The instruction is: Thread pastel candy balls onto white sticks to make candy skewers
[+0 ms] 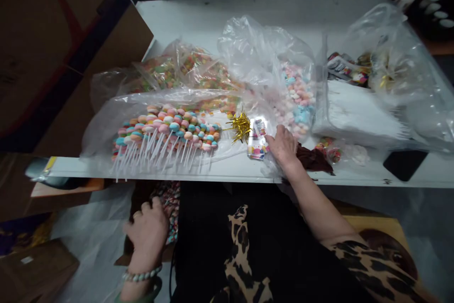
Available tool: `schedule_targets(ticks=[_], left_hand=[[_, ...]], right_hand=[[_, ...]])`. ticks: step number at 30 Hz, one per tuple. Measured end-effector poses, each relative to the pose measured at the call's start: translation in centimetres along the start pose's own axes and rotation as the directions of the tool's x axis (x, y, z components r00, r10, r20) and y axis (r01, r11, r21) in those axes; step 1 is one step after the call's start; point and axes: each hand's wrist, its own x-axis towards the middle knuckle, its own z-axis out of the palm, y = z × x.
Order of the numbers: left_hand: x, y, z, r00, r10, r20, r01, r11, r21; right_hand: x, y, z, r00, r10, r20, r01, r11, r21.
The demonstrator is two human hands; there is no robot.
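Note:
My right hand (283,144) rests on the white table (248,19) near its front edge, fingers curled on a small clear packet of candies (258,140). A bunch of gold twist ties (241,126) lies just left of the packet. My left hand (147,232) is below the table edge, fingers bent over a box holding colourful wrapped sweets (172,208). A heap of pastel lollipops with white sticks (166,135) lies on clear plastic at the table's left front.
Clear bags of mixed candies (191,71) and pastel sweets (298,99) sit behind. A stack of white sheets in plastic (354,114), a dark red cloth (314,159) and a black phone (404,163) lie at the right. Cardboard boxes (71,57) stand left.

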Motion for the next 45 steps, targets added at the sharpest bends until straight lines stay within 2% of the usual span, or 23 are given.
schedule_targets(ticks=[2,3,5,7,9,11,13,14,16,18,21,25,29,31,33,36,39,43,45], left_hand=[[0.5,1.6,-0.1,0.995,0.088,-0.048,-0.094,0.986,-0.137],[0.9,2.7,-0.3,0.988,0.142,-0.069,-0.155,0.952,-0.263],[1.7,5.3,-0.8,0.966,0.24,-0.1,-0.255,0.797,-0.547],[2.4,7.8,-1.5,0.941,0.326,-0.093,-0.273,0.565,-0.778],[3.0,10.1,-2.4,0.915,0.403,-0.006,-0.164,0.357,-0.92],[3.4,12.4,-3.5,0.879,0.464,0.108,0.005,0.218,-0.976],[3.6,14.6,-4.5,0.857,0.492,0.15,0.124,0.085,-0.989],[3.7,15.7,-5.0,0.86,0.49,0.141,0.158,0.006,-0.987],[3.9,17.6,-5.4,0.865,0.488,0.114,0.212,-0.151,-0.965],[4.1,18.7,-5.2,0.861,0.492,0.132,0.28,-0.24,-0.93],[4.6,18.3,-4.1,0.897,0.391,0.206,0.334,-0.295,-0.895],[5.0,14.6,-2.4,0.958,0.175,0.225,0.277,-0.385,-0.881],[4.9,11.0,-1.3,0.958,0.012,0.286,0.261,-0.448,-0.855],[4.8,9.9,-0.9,0.949,-0.018,0.315,0.272,-0.459,-0.846],[4.7,9.3,-0.7,0.947,-0.014,0.321,0.277,-0.468,-0.839],[4.6,8.8,-0.9,0.96,0.028,0.28,0.258,-0.484,-0.836],[4.7,8.7,-1.7,0.976,0.083,0.201,0.216,-0.461,-0.861],[5.5,9.4,-3.3,0.986,0.079,0.146,0.165,-0.354,-0.921],[6.7,10.6,-4.3,0.991,0.074,0.111,0.128,-0.287,-0.949]], right_hand=[[0.9,1.3,1.0,0.996,0.058,0.067,-0.062,0.996,0.063],[1.0,1.7,1.6,0.993,0.086,0.082,-0.096,0.987,0.126],[1.1,2.2,2.3,0.991,0.122,0.05,-0.131,0.957,0.258],[1.1,2.7,2.5,0.992,0.13,-0.01,-0.118,0.929,0.35],[1.1,3.2,2.0,0.992,0.119,-0.039,-0.092,0.904,0.418],[0.9,3.6,1.2,0.994,0.07,-0.087,-0.017,0.862,0.506],[0.2,3.3,0.4,0.99,0.002,-0.142,0.089,0.772,0.629],[-0.4,2.7,0.1,0.99,-0.041,-0.134,0.123,0.709,0.694],[-2.0,1.0,-0.1,0.983,-0.182,-0.022,0.128,0.594,0.794],[-3.5,-1.3,0.1,0.931,-0.347,0.114,0.113,0.57,0.814],[-4.8,-4.9,1.1,0.877,-0.437,0.199,0.159,0.655,0.739],[-4.5,-9.3,3.1,0.867,-0.422,0.266,0.242,0.822,0.516],[-4.7,-13.3,6.1,0.844,-0.379,0.38,0.284,0.916,0.282],[-5.0,-14.8,7.5,0.835,-0.369,0.408,0.308,0.928,0.209],[-5.2,-15.5,8.4,0.855,-0.341,0.391,0.297,0.939,0.171],[-5.6,-15.1,8.6,0.895,-0.282,0.345,0.219,0.953,0.21],[-6.2,-13.0,7.9,0.927,-0.243,0.286,0.132,0.925,0.357],[-6.9,-8.8,7.1,0.943,-0.299,0.143,0.155,0.779,0.608],[-7.0,-6.9,6.8,0.936,-0.32,0.144,0.138,0.712,0.689]])
